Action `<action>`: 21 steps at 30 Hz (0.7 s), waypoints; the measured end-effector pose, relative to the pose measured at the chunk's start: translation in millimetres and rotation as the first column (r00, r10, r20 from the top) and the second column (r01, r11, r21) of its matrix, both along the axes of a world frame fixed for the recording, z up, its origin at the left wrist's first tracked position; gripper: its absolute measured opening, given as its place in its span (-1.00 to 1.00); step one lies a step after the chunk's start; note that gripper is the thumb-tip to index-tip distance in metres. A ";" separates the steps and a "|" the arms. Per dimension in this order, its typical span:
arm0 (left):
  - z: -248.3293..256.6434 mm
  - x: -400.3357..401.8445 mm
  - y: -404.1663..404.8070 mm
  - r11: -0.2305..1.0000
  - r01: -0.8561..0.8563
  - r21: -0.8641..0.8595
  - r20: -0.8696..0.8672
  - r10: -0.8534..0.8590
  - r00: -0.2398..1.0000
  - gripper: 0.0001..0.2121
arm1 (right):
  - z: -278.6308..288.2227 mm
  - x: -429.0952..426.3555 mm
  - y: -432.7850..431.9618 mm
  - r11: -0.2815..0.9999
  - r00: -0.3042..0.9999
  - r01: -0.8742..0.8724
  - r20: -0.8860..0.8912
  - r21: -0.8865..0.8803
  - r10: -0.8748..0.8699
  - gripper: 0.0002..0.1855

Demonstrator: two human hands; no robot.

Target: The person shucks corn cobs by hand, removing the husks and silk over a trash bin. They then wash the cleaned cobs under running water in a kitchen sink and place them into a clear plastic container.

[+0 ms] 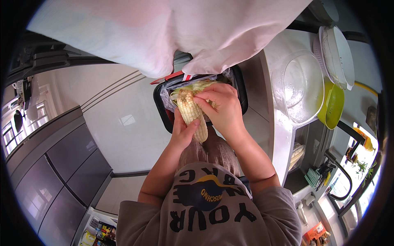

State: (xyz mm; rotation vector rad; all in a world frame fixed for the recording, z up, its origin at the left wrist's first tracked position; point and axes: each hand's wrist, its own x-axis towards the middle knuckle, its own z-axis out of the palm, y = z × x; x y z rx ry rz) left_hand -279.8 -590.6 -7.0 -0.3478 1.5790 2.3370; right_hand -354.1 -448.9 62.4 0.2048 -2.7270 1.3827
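A husked pale-yellow corn cob (191, 112) lies in my left hand (183, 129), its browned tip pointing away from me. The left thumb presses along the cob's near half. My right hand (221, 106) has thumb and forefinger pinched against the cob's right side, close to the tip. Whether a strand of silk sits between those fingertips is too small to tell. Below both hands stands a black waste bin (243, 89) with a clear plastic liner (166, 97). Green corn husks (201, 84) lie inside it, partly hidden by the cob and my right hand.
Pale pink-white cloth (172, 30) hangs beyond the bin. On the right counter (280, 129) are a clear plastic basin (300, 89), a white colander (337, 57) and a green plastic basket (334, 106). A sink with a black faucet (347, 178) follows. Grey cabinets (61, 184) stand left.
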 end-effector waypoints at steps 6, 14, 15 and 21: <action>2.5 1.0 2.9 0.989 0.022 -0.145 -0.062 -0.031 0.998 -0.52 | -3.2 2.5 1.6 0.999 0.992 -0.020 0.125 -0.039 0.025 -0.90; -4.7 2.1 -4.4 0.995 0.066 0.079 -0.033 -0.064 0.997 -0.38 | -10.9 1.7 2.5 0.929 0.936 -0.007 0.325 -0.370 0.136 -0.89; -6.1 2.4 -4.8 0.991 0.060 0.122 -0.006 -0.059 0.998 -0.36 | -11.6 2.1 1.4 0.934 0.946 -0.021 0.295 -0.356 0.133 -0.90; -11.3 6.2 -14.5 0.891 0.108 0.440 0.097 -0.167 0.981 -0.37 | -15.7 1.6 14.5 0.905 0.943 0.185 0.330 -0.383 -0.053 -0.91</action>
